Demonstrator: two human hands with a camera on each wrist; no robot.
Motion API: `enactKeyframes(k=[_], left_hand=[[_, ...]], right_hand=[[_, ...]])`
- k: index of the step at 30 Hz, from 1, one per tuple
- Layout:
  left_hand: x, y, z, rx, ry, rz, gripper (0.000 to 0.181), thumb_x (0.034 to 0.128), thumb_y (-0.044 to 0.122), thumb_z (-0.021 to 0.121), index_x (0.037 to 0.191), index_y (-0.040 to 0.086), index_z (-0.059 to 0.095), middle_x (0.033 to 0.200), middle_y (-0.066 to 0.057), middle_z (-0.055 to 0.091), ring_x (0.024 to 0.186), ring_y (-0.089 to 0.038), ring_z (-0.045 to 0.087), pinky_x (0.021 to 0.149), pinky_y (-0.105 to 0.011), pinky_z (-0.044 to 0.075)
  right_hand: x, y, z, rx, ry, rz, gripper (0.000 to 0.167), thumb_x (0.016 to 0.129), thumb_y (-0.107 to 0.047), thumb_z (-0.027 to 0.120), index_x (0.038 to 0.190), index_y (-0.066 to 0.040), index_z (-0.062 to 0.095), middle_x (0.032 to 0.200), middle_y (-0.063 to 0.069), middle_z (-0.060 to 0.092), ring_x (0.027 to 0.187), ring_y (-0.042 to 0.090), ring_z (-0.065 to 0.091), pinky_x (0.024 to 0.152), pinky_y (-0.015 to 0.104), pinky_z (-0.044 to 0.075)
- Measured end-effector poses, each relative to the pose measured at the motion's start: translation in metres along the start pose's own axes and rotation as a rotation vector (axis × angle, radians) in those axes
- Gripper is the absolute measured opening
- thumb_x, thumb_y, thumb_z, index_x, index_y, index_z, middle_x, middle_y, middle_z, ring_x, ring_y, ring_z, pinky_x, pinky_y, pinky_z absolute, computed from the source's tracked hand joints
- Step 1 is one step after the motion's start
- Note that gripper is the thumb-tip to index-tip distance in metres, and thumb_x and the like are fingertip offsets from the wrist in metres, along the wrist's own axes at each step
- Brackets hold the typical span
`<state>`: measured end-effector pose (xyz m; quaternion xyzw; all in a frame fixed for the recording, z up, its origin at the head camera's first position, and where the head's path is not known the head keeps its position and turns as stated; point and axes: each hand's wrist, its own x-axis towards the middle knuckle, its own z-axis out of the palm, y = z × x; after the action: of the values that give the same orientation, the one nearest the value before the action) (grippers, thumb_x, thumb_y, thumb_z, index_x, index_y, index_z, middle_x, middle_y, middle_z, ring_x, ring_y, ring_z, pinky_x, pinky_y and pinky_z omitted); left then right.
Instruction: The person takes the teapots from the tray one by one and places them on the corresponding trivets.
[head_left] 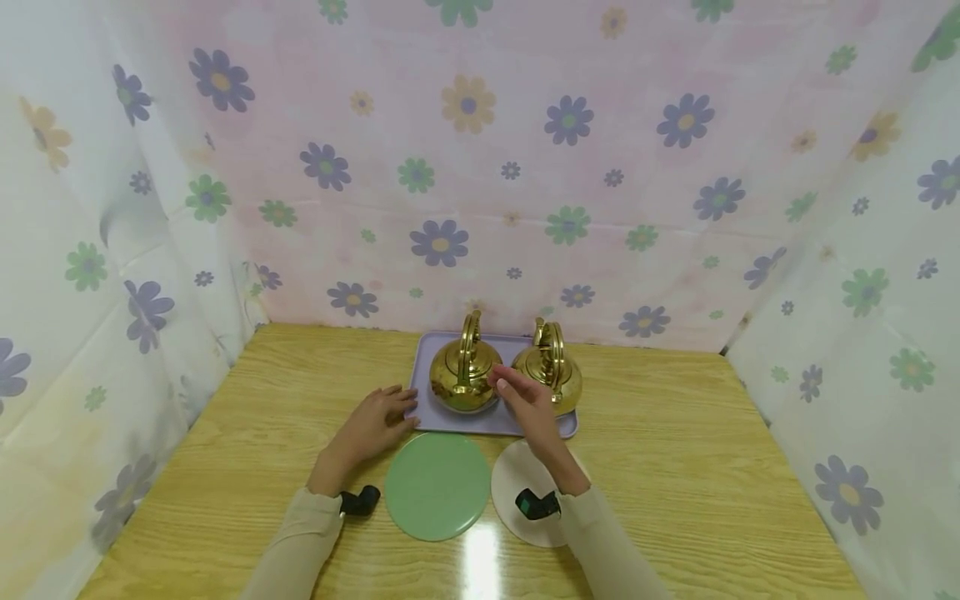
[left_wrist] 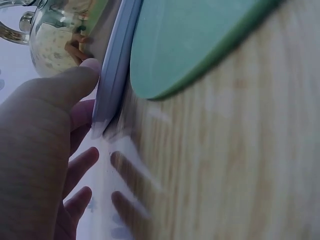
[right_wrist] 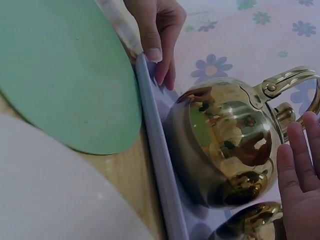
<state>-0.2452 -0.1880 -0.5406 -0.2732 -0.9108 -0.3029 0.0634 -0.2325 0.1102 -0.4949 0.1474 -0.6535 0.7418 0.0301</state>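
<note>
Two shiny gold kettles stand on a lilac tray (head_left: 491, 427): the left kettle (head_left: 447, 387) and the right kettle (head_left: 572, 390), each with its handle raised. At the tray's left edge is my left hand (head_left: 375, 423), its thumb and a finger touching the rim and the other fingers loosely spread. My right hand (head_left: 531, 408) hovers between the kettles, fingers extended and holding nothing. In the right wrist view its fingers (right_wrist: 300, 160) are beside the left kettle (right_wrist: 225, 145); contact there is unclear. The right hand partly hides the right kettle in the head view.
A green round mat (head_left: 437, 486) lies in front of the tray on the wooden table (head_left: 690, 467). Beside it, a whitish round mat (head_left: 513, 500) lies partly under the right forearm. Floral curtains (head_left: 510, 150) surround the table's back and sides.
</note>
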Motion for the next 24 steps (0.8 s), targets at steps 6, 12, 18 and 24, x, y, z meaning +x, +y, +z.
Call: enactKeyframes(k=[6, 12, 18, 24], left_hand=[[-0.001, -0.004, 0.003, -0.059, -0.015, -0.024, 0.039, 0.0971, 0.02, 0.07, 0.128, -0.004, 0.068, 0.146, -0.018, 0.056, 0.138, -0.048, 0.047, 0.116, -0.068, 0.028], [-0.001, -0.007, 0.004, -0.082, -0.032, -0.025, 0.043, 0.0981, 0.02, 0.069, 0.132, -0.006, 0.064, 0.149, -0.019, 0.052, 0.14, -0.048, 0.045, 0.117, -0.067, 0.026], [-0.002, -0.007, 0.004, -0.094, -0.03, -0.022, 0.047, 0.0981, 0.021, 0.069, 0.136, -0.005, 0.061, 0.152, -0.018, 0.05, 0.141, -0.048, 0.043, 0.118, -0.067, 0.024], [-0.003, -0.008, 0.006, -0.112, -0.037, -0.04, 0.05, 0.099, 0.023, 0.067, 0.139, -0.006, 0.057, 0.154, -0.018, 0.047, 0.144, -0.047, 0.039, 0.12, -0.067, 0.019]], right_hand=[[0.019, -0.002, 0.007, 0.019, 0.023, 0.029, 0.039, 0.105, -0.013, 0.056, 0.137, 0.01, 0.058, 0.132, 0.029, 0.063, 0.12, 0.027, 0.067, 0.105, 0.039, 0.052], [0.031, -0.008, 0.016, 0.074, 0.0, 0.051, 0.041, 0.106, -0.013, 0.056, 0.14, 0.01, 0.055, 0.136, 0.029, 0.061, 0.125, 0.037, 0.063, 0.108, 0.046, 0.049], [0.041, -0.015, 0.022, 0.083, -0.03, 0.081, 0.042, 0.107, -0.016, 0.054, 0.141, 0.008, 0.054, 0.139, 0.028, 0.059, 0.123, 0.027, 0.064, 0.109, 0.046, 0.048], [0.049, -0.025, 0.027, 0.116, -0.056, 0.166, 0.046, 0.108, -0.018, 0.051, 0.146, 0.008, 0.047, 0.146, 0.03, 0.052, 0.133, 0.035, 0.056, 0.11, 0.043, 0.048]])
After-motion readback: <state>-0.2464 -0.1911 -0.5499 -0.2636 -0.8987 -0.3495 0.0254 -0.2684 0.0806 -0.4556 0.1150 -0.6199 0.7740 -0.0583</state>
